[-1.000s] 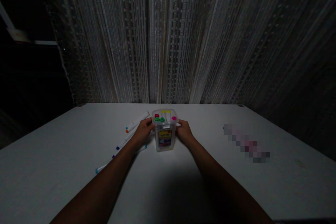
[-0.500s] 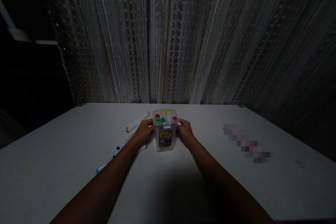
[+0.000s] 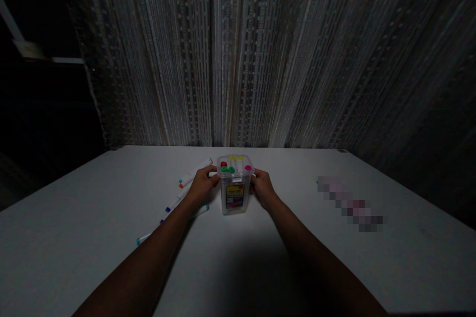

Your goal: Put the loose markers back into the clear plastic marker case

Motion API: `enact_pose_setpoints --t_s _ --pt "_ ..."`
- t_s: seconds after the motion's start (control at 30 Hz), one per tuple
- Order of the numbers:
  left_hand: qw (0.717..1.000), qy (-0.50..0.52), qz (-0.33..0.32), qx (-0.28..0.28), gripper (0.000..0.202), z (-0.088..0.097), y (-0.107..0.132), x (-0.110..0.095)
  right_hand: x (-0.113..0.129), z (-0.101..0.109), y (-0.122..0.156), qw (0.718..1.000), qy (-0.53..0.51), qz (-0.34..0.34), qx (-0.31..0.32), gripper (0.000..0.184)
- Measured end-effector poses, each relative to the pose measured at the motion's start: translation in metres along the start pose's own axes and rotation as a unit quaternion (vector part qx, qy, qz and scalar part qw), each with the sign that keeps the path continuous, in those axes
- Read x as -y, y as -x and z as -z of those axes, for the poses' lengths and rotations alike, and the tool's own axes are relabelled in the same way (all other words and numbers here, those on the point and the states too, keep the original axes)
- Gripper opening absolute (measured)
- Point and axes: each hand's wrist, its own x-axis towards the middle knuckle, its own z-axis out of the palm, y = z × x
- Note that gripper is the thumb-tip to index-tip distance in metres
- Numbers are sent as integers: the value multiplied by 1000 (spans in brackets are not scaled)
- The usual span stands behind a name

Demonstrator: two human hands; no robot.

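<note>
A clear plastic marker box (image 3: 236, 209) stands upright on the white table, a yellow and blue label on its front. Through its top show several markers with red, green, yellow and pink ends. My left hand (image 3: 203, 185) is at the box's left side, thumb and fingers bent against the upper edge. On the opposite side my right hand (image 3: 263, 187) grips the box below the rim; its fingertips are partly hidden behind it. Beside and under my left forearm lie several loose white markers (image 3: 177, 201) with blue, purple and orange ends.
A blurred-out pinkish item (image 3: 349, 202) lies on the right of the table (image 3: 297, 287). Behind the table's far edge hangs a grey string curtain (image 3: 238, 59). Dark shelving with a pale object (image 3: 28, 49) is at the upper left.
A small white piece seen by my right fingers at the box's rim no longer shows. The left fingers have shifted slightly at the rim; the box stays in place.
</note>
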Motion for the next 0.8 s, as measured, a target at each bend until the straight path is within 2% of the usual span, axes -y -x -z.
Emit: enact_pose_setpoints --t_s 0.17,0.37,0.8 --pt "1000 -12 -27 6 10 -1 1 -3 0 1 -1 1000 7 0 -6 27" --pt "1000 10 -25 -1 15 0 -3 3 -2 2 -2 1000 15 0 8 27" --pt "999 25 -26 7 19 0 -1 0 -1 1 -2 1000 8 -3 7 26"
